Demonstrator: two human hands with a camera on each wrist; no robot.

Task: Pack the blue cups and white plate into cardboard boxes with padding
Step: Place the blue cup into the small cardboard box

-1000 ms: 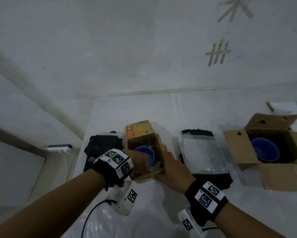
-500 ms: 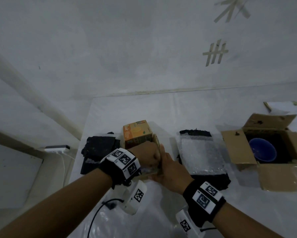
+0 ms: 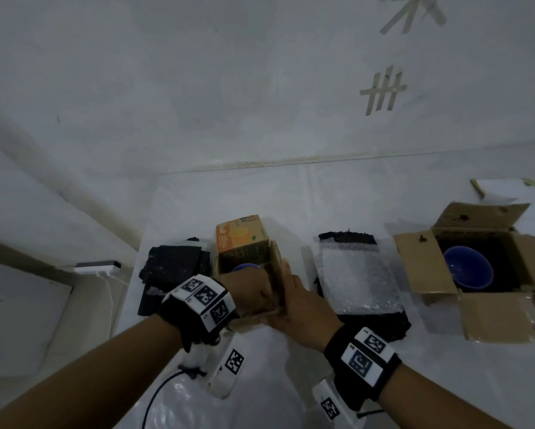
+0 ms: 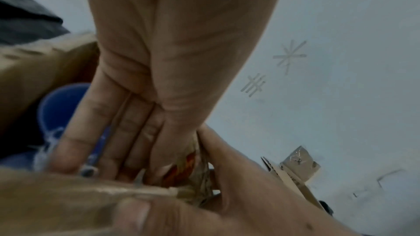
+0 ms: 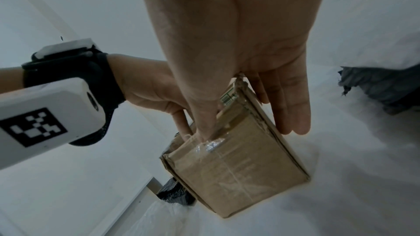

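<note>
I see bare table far of the small box; black padding crowds its left. Bubble wrap blocks the right.

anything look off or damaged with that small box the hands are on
Mildly: the small box looks worn, with crumpled edges and wrinkled tape near the right hand. Nothing spilled; the blue cup sits inside.
</note>
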